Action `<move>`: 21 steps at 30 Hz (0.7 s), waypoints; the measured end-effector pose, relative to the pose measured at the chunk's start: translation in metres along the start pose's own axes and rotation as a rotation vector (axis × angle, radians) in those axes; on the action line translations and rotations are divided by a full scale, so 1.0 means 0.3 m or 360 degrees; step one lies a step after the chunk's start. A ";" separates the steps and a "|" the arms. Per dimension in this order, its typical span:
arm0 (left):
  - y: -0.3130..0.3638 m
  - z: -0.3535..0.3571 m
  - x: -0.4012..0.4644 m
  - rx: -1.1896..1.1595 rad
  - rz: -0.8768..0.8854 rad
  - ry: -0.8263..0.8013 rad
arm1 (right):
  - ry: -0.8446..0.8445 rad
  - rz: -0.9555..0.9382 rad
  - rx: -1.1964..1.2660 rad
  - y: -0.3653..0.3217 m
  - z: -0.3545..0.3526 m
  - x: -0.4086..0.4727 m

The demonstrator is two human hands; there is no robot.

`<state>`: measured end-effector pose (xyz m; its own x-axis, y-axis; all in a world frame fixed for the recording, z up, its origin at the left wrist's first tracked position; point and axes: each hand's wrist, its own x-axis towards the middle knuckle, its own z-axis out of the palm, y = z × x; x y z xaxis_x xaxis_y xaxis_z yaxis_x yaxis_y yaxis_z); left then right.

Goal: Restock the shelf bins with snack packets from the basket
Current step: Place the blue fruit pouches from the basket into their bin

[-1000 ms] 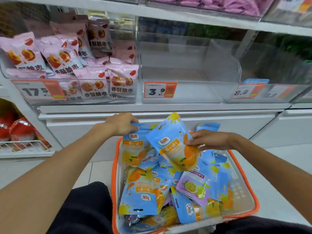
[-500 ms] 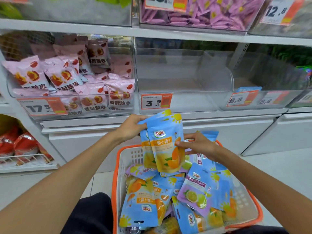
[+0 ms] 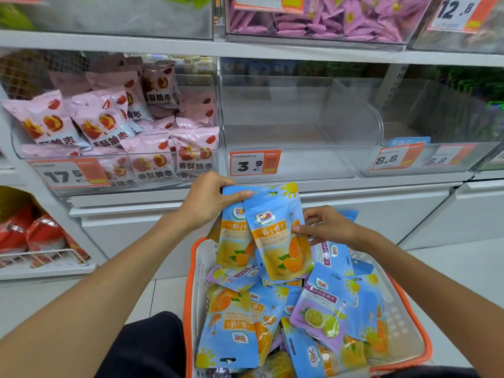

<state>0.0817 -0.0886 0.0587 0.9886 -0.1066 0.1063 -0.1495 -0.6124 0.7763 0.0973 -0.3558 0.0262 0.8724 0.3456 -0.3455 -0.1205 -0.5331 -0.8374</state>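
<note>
**Two packets lifted, empty bin ahead**

You are in the lifting step: two orange packets [image 3: 275, 233] are up out of the basket [image 3: 409, 334] and held just above its far end, below the shelf edge. Your left hand [image 3: 210, 203] has its grip closed on their top edges, thumb pressed across the front packet's upper corner. Your right hand [image 3: 324, 227] pinches the front packet's right edge, fingers lightly curled.

The packets hang upright, long axis close to vertical, tops with the logo pointing up and far, printed faces toward you. The front one leans a little to the right and overlaps the one behind on its left.

The next move, as I judge it, calls for raising the pair up and away over the front lip of the empty bin [image 3: 294, 137], the one tagged 3.9, directly beyond your hands. Keep them squared together, clear the lip, then set them in face forward. The bin to its left holds pink packets [image 3: 103, 124], so stay right of that divider. Many more packets lie loose in the basket.
</note>
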 end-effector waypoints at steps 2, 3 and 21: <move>0.024 0.010 -0.003 -0.0041 -0.0016 0.0059 | -0.0047 0.0004 0.0039 -0.005 0.009 -0.003; 0.037 0.014 -0.004 -0.0089 -0.0032 0.0085 | -0.0065 0.0011 0.0065 -0.007 0.014 -0.003; 0.241 0.043 0.018 -0.0352 -0.0023 0.0251 | -0.0207 -0.0078 0.0663 -0.077 -0.018 -0.096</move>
<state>0.0758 -0.1435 0.1074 0.9837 0.0352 0.1761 -0.1448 -0.4248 0.8936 0.0776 -0.3576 0.0576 0.8181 0.4713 -0.3295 -0.2847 -0.1658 -0.9442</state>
